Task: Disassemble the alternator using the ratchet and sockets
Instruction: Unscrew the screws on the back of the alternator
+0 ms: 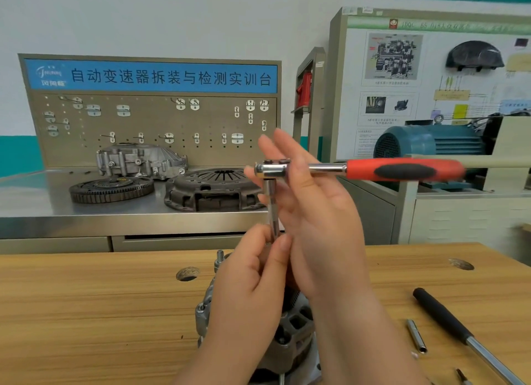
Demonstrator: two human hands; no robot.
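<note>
From the head view, a steel bench [86, 212] stands behind the wooden table [86, 312], carrying a toothed flywheel [112, 187], a clutch cover [212, 190] and a cast housing [140, 160] below a pegboard [149, 120]. A blue motor [425, 143] sits off to the right. On the table's right side lie a black-handled tool [442, 315] and, just beside it, a small chrome sleeve [416, 335]. Both forearms cross in front of the alternator [296, 327] at the near edge and hide most of it; only its left flank, a threaded stud [219, 256] and part of the vented body show. The tool's far end is cut off by the frame. The ratchet [402, 170] is raised level above the alternator, its red handle blurred and pointing right. The right hand [316, 212] lies with straight fingers against the ratchet head and covers its neck. The left hand [253, 278] pinches the lower end of the extension bar [271, 209], which hangs from that head. Whether the bar's tip meets the alternator cannot be told.
</note>
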